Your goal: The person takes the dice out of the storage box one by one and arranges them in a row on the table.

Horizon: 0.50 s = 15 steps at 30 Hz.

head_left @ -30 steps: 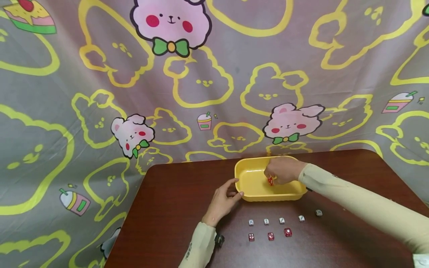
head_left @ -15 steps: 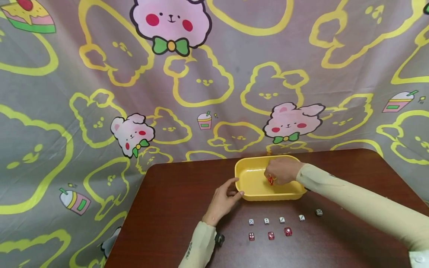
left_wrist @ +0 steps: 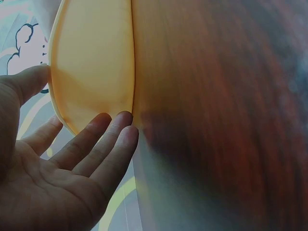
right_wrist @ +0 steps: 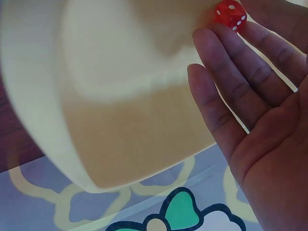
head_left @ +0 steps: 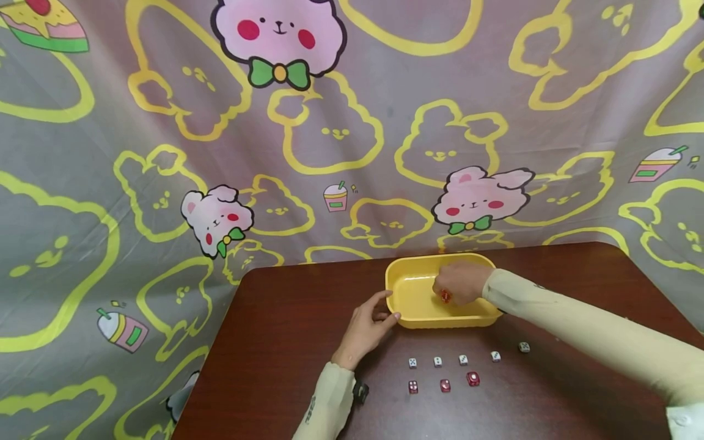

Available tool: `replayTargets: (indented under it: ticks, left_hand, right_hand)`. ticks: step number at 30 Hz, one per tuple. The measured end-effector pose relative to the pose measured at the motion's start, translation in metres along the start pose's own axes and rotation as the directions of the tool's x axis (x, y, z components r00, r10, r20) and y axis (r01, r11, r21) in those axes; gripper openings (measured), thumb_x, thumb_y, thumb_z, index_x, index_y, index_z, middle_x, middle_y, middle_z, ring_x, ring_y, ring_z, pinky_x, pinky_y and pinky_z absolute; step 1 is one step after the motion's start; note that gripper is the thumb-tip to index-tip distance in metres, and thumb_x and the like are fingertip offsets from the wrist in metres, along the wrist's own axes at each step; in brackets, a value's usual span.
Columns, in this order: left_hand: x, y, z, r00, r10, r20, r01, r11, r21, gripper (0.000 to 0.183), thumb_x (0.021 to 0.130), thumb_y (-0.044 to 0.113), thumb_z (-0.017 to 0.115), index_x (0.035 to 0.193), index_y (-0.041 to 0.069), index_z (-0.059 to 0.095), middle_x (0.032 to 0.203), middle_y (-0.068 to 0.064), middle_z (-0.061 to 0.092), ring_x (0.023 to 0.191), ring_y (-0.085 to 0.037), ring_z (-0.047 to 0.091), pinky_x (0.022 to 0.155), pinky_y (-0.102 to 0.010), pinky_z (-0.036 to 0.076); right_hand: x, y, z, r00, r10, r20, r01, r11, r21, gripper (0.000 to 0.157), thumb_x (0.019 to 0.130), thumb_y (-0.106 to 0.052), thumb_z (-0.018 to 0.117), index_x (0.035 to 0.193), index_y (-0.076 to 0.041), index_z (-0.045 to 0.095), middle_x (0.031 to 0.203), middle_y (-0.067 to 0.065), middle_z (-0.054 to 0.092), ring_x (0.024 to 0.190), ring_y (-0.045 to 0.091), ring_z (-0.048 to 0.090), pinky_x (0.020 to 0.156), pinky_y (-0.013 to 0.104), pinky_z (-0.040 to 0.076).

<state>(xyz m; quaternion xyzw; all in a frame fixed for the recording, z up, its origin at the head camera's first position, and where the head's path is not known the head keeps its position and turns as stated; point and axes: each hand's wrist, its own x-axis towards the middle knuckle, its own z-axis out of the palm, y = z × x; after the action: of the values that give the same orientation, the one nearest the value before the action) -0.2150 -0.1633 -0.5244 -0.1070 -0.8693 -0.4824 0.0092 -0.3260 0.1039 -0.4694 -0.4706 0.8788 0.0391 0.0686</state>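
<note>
My right hand (head_left: 461, 282) reaches inside a yellow plastic tub (head_left: 448, 322) and pinches a translucent red die (head_left: 445, 296) with white pips. In the right wrist view, this die (right_wrist: 231, 14) sits at the fingertips by the top edge, while the other fingers are stretched out. My left hand (head_left: 365, 327) braces the tub's left end. Seen from the left wrist, the thumb tip meets the tub's rim and the loosely extended fingers lie along its end wall (left_wrist: 91, 62). The tub's floor under the right hand is hidden.
Several white dice, one of them (head_left: 463, 360) near the middle, form a row on the dark wooden table (head_left: 297, 342) before the tub. Red dice stand in a nearer row, including the rightmost die (head_left: 473, 379). A patterned curtain (head_left: 385, 134) hangs behind.
My right hand stays in the tub; the red die has shifted very slightly and turned between the fingertips. The left hand and the dice on the table keep their places.
</note>
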Motion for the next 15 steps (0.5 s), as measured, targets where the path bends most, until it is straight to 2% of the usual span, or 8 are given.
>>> replayTargets:
  ticks: [10,15]
  left_hand:
    - [0.0019,0.0001,0.0012,1.000,-0.012,0.000,0.012,1.000,-0.004,0.056,0.098,0.028,0.075,0.149,0.014,0.056,0.137,-0.015,0.067,0.107,-0.024,0.077,0.083,-0.025,0.062]
    - [0.0018,0.0003,0.0008,1.000,-0.012,0.000,0.012,1.000,-0.004,0.056,0.098,0.028,0.075,0.148,0.014,0.056,0.138,-0.015,0.067,0.107,-0.024,0.076,0.084,-0.026,0.062]
  right_hand:
    - [0.0040,0.0031,0.0057,0.997,-0.070,-0.035,0.067,0.995,-0.069,0.019,0.078,-0.009,0.080,0.074,-0.022,0.067,0.070,-0.008,0.060,0.068,0.014,0.052,0.062,0.030,0.046]
    - [0.0051,0.0039,0.0070,0.996,-0.082,-0.033,0.079,0.993,-0.084,0.020,0.081,-0.009,0.079,0.073,-0.022,0.068,0.070,-0.009,0.060,0.067,0.013,0.051,0.062,0.029,0.046]
